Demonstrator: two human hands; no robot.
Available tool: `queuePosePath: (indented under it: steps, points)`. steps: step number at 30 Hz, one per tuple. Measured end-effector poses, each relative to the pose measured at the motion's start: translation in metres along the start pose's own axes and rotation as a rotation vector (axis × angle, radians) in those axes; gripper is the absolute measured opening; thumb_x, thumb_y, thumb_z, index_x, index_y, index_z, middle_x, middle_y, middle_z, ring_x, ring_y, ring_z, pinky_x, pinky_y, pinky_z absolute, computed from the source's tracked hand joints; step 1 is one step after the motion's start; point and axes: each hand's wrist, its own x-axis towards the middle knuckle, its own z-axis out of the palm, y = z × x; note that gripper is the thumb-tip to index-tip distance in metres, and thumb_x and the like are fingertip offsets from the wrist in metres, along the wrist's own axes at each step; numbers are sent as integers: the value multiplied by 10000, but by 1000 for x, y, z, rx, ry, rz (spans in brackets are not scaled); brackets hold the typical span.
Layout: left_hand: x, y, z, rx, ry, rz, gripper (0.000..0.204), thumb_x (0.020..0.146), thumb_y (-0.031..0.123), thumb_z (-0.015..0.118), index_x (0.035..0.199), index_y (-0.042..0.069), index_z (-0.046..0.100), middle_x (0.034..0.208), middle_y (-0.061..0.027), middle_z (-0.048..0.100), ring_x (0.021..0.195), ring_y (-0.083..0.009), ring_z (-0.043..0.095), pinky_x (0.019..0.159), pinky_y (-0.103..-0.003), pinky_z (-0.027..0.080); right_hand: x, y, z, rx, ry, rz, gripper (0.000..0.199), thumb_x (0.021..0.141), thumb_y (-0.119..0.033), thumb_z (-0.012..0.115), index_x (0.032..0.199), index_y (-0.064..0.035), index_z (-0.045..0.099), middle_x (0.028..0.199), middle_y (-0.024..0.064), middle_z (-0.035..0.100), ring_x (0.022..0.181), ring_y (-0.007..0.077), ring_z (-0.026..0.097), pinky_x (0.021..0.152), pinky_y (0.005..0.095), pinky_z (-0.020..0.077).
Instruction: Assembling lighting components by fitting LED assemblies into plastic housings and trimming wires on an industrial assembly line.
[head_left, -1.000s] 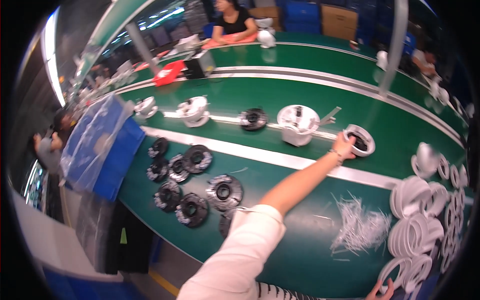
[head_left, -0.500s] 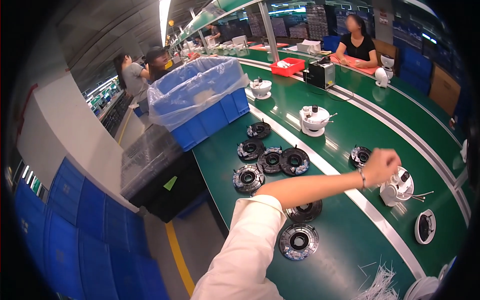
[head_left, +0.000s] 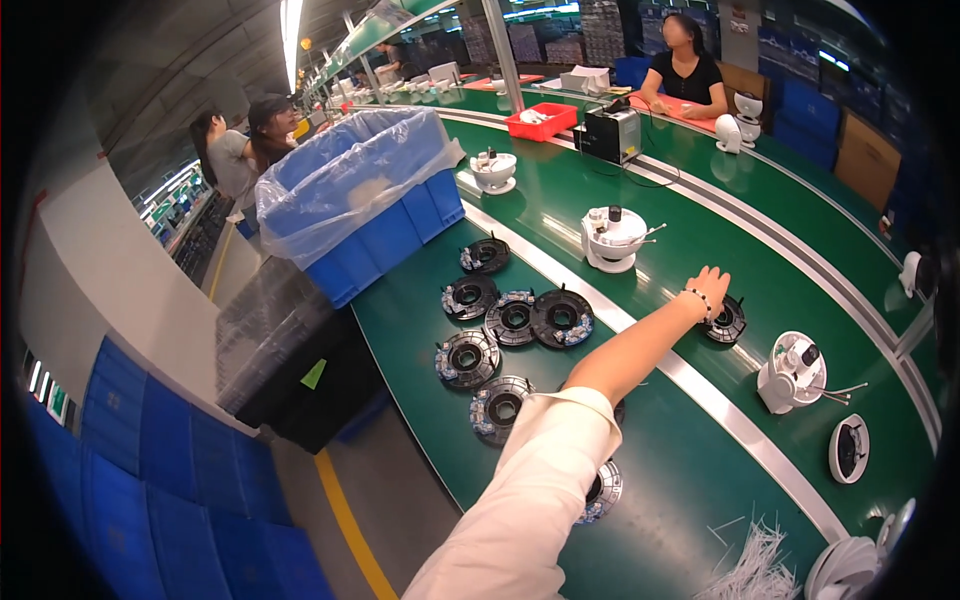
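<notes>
My left hand, with a beaded bracelet at the wrist, reaches across the metal rail. It is over the far left edge of a black ring-shaped disc part on the green line. Its fingers look spread; the thumb is hard to make out, and whether the hand touches the disc is unclear. Nearer me stands a white rounded housing with a black cylinder on top and thin white sticks pointing right. Beyond the hand is a similar white housing. My right hand is out of the picture.
Several black discs with circuit boards, such as one, lie left of the rail, some behind my sleeve. A blue bin with a plastic liner stands beyond. White strips and a white oval shell are nearer. Co-workers are farther off.
My left hand has moved left, away from the near white housing and over to the black disc. Its fingers, curled before, are now spread. The view has shifted slightly.
</notes>
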Motion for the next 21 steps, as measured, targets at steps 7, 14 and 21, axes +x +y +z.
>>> queuePosePath:
  steps: [7,14,21]
  points:
    - [6,11,0,15,-245,-89,494,600,321,728,974,44,563,1001,-162,567,943,-309,547,812,-374,456,34,-79,53,896,-820,-185,101,733,-24,563,794,56,562,713,182,556,615,340,531,564,390,439]
    - [-3,27,-27,-133,-120,46,364,537,268,649,819,39,628,807,-187,609,752,-302,604,677,-373,491,49,-107,73,996,-1132,-295,205,659,7,571,863,-9,573,787,99,556,678,253,530,608,344,413]
    - [-146,47,-118,-1214,-318,-250,395,748,-7,526,1121,10,396,1004,-75,529,887,-152,542,664,-306,499,13,-91,88,818,-1333,-528,373,592,-102,630,953,-47,553,1049,82,501,901,243,477,750,366,382]
